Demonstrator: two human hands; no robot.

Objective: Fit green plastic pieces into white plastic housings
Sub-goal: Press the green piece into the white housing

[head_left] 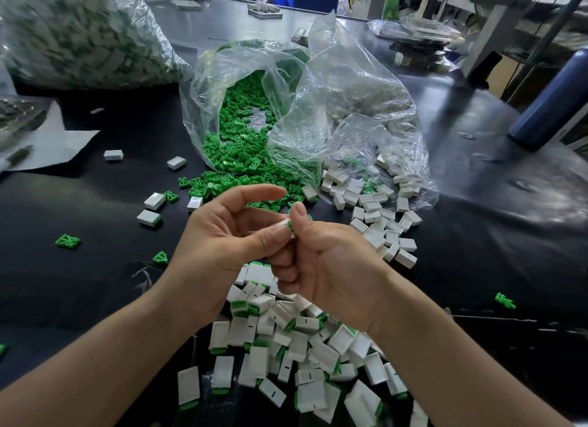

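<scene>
Left hand (222,239) pinches white housing (281,224) above tabletop's (95,286) near edge. Right hand (331,267) pinches green piece (290,226) at housing's end.

Bright, even light, apparently from overhead, throws pale glare across the dark worktop (477,159) and the clear plastic bags (350,86). Wide-angle distortion bends the frame's edges, and the far background and left margin blur.

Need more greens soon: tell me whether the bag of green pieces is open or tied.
Open. The bag gapes at its mouth; green pieces spill onto the table.
</scene>
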